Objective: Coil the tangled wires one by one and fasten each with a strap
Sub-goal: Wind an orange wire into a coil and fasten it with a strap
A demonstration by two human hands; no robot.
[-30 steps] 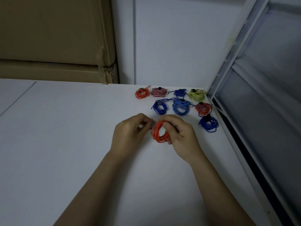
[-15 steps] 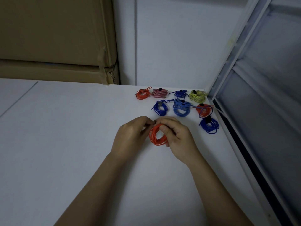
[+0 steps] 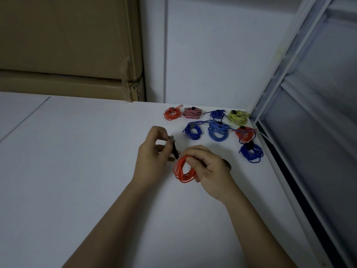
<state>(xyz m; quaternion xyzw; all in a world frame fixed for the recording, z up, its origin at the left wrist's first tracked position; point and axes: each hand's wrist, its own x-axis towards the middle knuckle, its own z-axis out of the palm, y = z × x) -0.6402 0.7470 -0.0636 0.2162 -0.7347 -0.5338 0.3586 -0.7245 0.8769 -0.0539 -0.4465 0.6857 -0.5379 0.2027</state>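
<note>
My right hand grips the orange wire coil, fingers curled over its upper side, holding it just above the white tabletop. My left hand pinches the dark strap between thumb and fingertips; the strap runs down to the top of the coil.

8 finished coils lie at the far right corner of the tabletop: a far row of orange, pink, dark blue and yellow-green; nearer, dark blue, light blue and red-orange; nearest, dark blue, close to the right edge.

The tabletop's right edge meets a grey window frame. The far edge meets the wall and stacked cardboard boxes. Open surface extends left of and below my hands.
</note>
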